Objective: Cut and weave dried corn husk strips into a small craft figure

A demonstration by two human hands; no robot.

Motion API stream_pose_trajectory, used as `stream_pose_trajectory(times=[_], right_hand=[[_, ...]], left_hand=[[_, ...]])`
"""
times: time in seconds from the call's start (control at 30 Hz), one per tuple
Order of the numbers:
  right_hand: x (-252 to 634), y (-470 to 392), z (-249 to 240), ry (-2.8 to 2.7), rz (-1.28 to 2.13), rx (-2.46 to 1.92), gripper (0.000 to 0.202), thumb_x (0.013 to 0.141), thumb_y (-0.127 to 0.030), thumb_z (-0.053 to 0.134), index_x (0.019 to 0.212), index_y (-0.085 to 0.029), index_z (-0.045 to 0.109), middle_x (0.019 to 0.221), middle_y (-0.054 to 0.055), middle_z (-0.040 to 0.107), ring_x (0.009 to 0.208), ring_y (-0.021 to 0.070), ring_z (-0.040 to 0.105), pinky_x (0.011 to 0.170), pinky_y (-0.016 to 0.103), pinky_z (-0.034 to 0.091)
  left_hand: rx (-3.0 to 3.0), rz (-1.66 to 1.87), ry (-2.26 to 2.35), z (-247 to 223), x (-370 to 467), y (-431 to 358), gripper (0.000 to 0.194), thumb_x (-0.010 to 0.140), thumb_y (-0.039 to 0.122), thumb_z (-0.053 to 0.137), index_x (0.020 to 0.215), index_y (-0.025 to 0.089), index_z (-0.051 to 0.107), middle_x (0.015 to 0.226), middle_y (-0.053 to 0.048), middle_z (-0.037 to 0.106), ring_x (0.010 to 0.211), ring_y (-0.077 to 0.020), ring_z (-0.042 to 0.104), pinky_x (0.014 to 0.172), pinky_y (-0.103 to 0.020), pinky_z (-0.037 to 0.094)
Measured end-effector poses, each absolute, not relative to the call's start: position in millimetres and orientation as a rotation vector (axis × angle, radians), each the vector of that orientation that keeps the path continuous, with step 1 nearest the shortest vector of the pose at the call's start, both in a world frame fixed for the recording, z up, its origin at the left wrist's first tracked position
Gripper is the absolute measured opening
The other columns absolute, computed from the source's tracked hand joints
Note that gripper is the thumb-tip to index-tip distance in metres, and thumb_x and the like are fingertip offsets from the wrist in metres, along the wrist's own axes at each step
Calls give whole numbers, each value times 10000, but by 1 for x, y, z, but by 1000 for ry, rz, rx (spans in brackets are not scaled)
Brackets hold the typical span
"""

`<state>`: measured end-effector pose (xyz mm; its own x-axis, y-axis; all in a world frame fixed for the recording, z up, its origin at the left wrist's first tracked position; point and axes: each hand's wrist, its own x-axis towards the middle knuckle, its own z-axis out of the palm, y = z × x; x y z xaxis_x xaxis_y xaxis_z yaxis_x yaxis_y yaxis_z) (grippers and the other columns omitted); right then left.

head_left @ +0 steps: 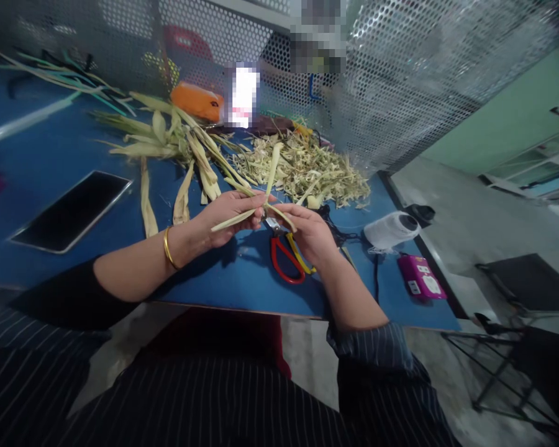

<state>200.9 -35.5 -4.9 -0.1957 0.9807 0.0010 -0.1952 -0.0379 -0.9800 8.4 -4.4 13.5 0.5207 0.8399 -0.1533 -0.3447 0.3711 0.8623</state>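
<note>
The left hand (233, 214) and right hand (313, 234) pinched husk strips (273, 167) near the scissors (274, 251); loosened fingers could have let the strips slip apart.

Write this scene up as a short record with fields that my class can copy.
Surface: blue table
Left hand: holds pale plant strips
Right hand: fingers on the same strips
Near right hand: scissors, one handle red, one yellow
Beyond hands: heap of shredded strips
Table's left: dark-screened device
Table's right: white spool, purple packet
</note>
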Motion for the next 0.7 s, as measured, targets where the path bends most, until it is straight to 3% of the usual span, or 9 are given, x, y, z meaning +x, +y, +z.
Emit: stream_pose_trajectory(times=[0.13, 0.23, 0.37, 0.53, 0.7], right_hand=[[200, -36, -2, -1197, 1390, -1044, 269, 713, -343, 763, 965, -250, 756, 970, 9, 736, 715, 117, 596, 684, 267, 472], [193, -38, -6, -1313, 1181, -1140, 197, 694, -334, 778, 851, -218, 755, 808, 0, 704, 648, 114, 559, 647, 272, 458], [187, -37, -16, -1351, 1106, -1187, 165, 761, -374, 728, 774, -209, 720, 631, -30, 611, 593, 107, 525, 609, 258, 437], [184, -38, -20, -1336, 1226, -1129, 252, 739, -449, 733, 899, -254, 730, 875, -8, 703, 785, 141, 615, 784, 292, 509], [183, -37, -24, -1477, 1098, -1178, 245, 750, -447, 714, 843, -222, 737, 823, 6, 693, 764, 153, 596, 752, 294, 486]], left_hand=[[814, 794, 622, 14, 8, -5, 146, 829, 215, 718, 907, 94, 700, 615, 21, 555, 486, -49, 530, 507, -165, 489], [792, 745, 638, 14, 9, -6, 123, 873, 191, 653, 915, 83, 694, 633, -1, 592, 474, -55, 542, 467, -156, 468], [809, 624, 587, 14, 9, -7, 146, 868, 177, 644, 980, 104, 704, 712, -38, 670, 507, -72, 582, 492, -173, 485], [902, 706, 638, 12, 11, -10, 151, 745, 198, 777, 840, 106, 704, 711, -32, 664, 551, -70, 586, 535, -177, 480], [998, 833, 775, 8, 16, -12, 185, 710, 228, 791, 784, 102, 678, 682, -30, 664, 556, -75, 570, 552, -197, 469]])
